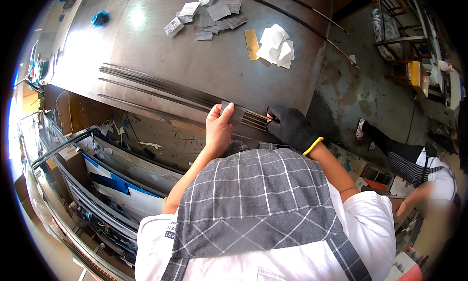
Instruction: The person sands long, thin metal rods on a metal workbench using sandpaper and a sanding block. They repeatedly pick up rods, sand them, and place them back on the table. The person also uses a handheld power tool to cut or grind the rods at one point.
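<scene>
Strips (195, 94), dark, thin, straight, end paler and brassy; my left hand (219, 129) pinches a grey square (237, 113) over them, my gloved right hand (291, 127) grips their ends.

A workshop with a broad dark table (161, 52) and a stained grey floor (336, 93).
Strong light glares white across the table's left end, with a smaller bright spot near its far side; scraps litter the floor beside the table's near edge, a metal-framed rack (63, 147) of upright panels stands at the lower left, pale flooring (45, 247) shows beyond it, and a metal-framed shelf (404, 39) stands at the upper right.
</scene>
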Demonstrator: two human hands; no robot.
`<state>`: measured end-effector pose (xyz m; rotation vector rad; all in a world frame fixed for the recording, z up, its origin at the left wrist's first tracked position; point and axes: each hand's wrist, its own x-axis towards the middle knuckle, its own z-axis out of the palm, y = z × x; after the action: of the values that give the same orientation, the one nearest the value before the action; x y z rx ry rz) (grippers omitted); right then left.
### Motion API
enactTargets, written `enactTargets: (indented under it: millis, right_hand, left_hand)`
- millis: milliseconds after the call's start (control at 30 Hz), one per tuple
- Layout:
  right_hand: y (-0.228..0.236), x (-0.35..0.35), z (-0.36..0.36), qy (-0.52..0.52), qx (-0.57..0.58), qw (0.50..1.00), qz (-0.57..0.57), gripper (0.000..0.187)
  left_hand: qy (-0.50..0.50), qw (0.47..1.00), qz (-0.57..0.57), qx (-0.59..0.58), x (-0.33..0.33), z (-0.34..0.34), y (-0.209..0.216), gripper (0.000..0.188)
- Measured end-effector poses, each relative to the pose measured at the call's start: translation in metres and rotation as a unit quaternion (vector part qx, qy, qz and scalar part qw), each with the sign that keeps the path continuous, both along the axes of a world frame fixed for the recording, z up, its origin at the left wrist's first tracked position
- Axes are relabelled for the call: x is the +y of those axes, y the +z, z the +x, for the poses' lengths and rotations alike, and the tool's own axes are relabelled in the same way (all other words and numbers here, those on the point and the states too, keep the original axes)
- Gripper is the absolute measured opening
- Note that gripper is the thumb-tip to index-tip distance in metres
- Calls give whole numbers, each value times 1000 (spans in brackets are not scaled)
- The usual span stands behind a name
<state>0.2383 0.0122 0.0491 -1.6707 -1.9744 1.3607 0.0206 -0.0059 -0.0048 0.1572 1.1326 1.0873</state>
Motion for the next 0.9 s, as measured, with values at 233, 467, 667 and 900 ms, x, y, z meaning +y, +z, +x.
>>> enactTargets:
  millis: [233, 467, 667, 900]
  right_hand:
    - [-1, 0, 0, -3, 1, 1000, 4, 23]
    - [5, 7, -4, -7, -4, 1000, -14, 27]
    - [-6, 21, -41, -20, -52, 998, -12, 41]
    - [-10, 22, -48, -15, -62, 997, -30, 41]
  left_hand:
    - [-13, 999, 2, 36, 0, -1, -4, 15]
    - [-33, 999, 17, 17, 1, -6, -3, 13]
    - [-67, 997, 29, -2, -4, -2, -1, 15]
    - [-67, 997, 26, 19, 1, 2, 4, 16]
